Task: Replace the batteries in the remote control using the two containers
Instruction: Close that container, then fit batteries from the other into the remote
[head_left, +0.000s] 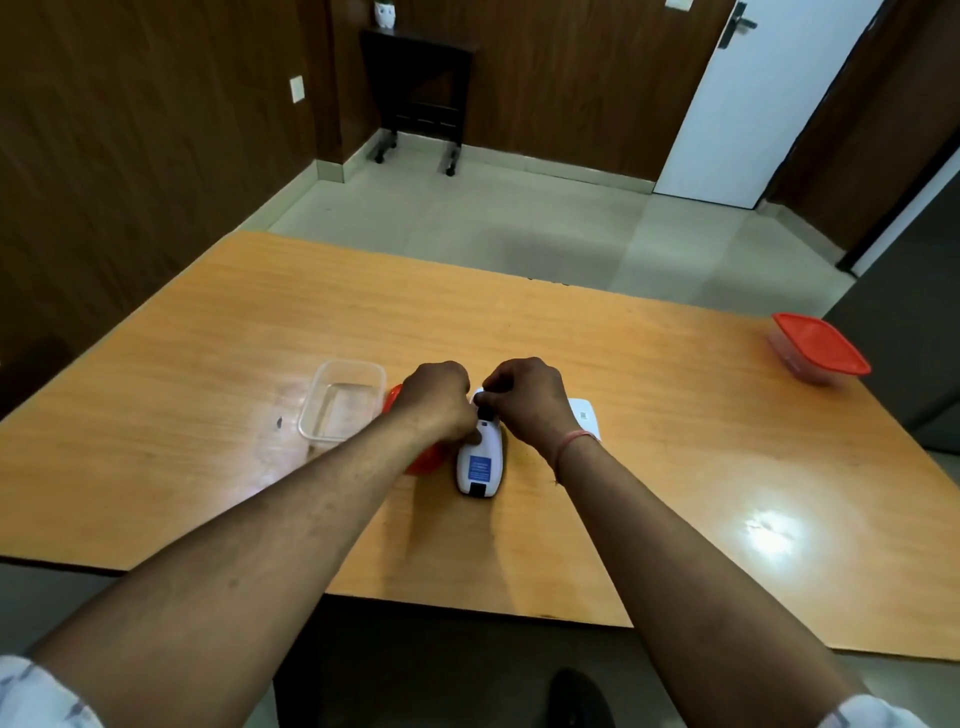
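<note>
A white remote control (480, 464) lies face down on the wooden table (208, 332), its blue label toward me. My left hand (435, 399) grips its far end from the left. From the right, my right hand (524, 397) pinches a small dark part at that same end; I cannot tell whether it is a battery. A white battery cover (586, 417) lies just right of my right wrist. An open clear container (343, 402) stands to the left, and its red lid (423, 460) lies mostly hidden under my left forearm.
A second clear container with a red lid on it (818, 347) stands near the table's far right edge. A small dark mark (279, 422) sits left of the open container. Beyond the table are a tiled floor, a dark rolling stand and a white door.
</note>
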